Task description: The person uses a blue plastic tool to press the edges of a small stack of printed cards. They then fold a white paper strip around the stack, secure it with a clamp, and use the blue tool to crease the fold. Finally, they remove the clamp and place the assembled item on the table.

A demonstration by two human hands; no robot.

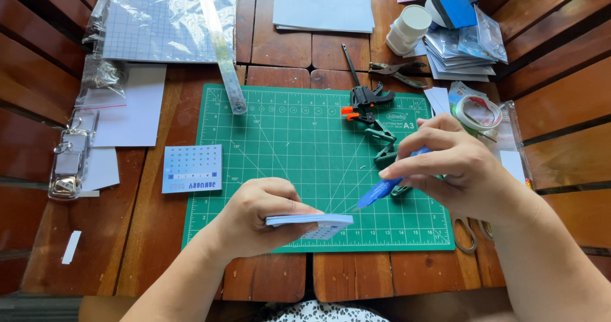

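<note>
While the left hand (254,217) pinches a small stack of cards (313,224) between thumb and fingers, its fingers closed on the stack's left end, the right hand (455,172) holds a blue pen (382,189) with fingers wrapped tight around the barrel. The pen slants down toward 8 o'clock, its tip just above the stack's right end; whether it touches the top card I cannot tell. Stack and pen both hover over the lower part of a green cutting mat (293,150), which lies on a wooden table (95,233).

From the stack, a loose calendar card (192,168) lies at 10 o'clock, half off the mat's left edge (its print is upside down). At 12 o'clock to 1 o'clock sit a black clamp (364,98) with orange tips and, just below it, green clips (384,145) beside the right hand's knuckles. A clear ruler (223,48) crosses the mat's top left corner at 11 o'clock. A tape roll (478,113) lies at 2 o'clock, just past the right hand, and a white jar (407,29) stands farther up. A metal punch (70,163) rests far out at 9 o'clock.
</note>
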